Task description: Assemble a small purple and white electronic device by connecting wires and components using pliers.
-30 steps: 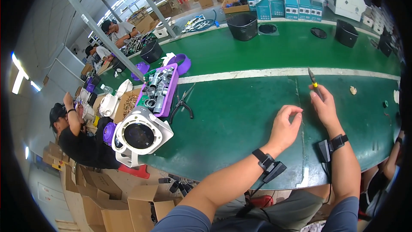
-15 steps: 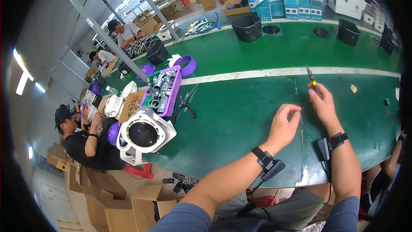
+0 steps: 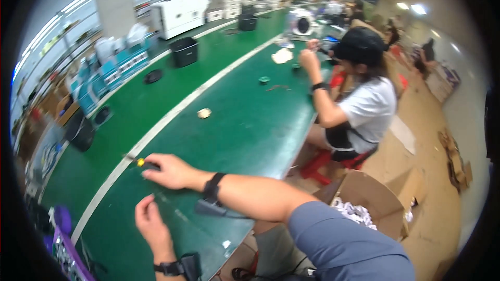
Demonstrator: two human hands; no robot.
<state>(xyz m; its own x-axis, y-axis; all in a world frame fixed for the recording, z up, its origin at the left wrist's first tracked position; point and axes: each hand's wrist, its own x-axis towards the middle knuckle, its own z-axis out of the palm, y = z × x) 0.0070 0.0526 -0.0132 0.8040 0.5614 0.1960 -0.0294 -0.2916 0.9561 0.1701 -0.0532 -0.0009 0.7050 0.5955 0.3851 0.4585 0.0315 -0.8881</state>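
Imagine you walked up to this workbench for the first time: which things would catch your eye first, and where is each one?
The long green table sweeps through the middle of the view, crossed by a pale stripe. At its near end the right hand rests on a small yellow-handled tool, with the left hand just below it. Further along on the right, a seated person in a white shirt works at the table's edge, and a cardboard box stands on the floor nearby.

Right hand [image 3: 172, 171] lower left rests on a yellow-handled screwdriver [image 3: 141, 163] on the green bench [image 3: 245, 125]; left hand [image 3: 151, 224] just below, co-worker [image 3: 359, 93] seated upper right.
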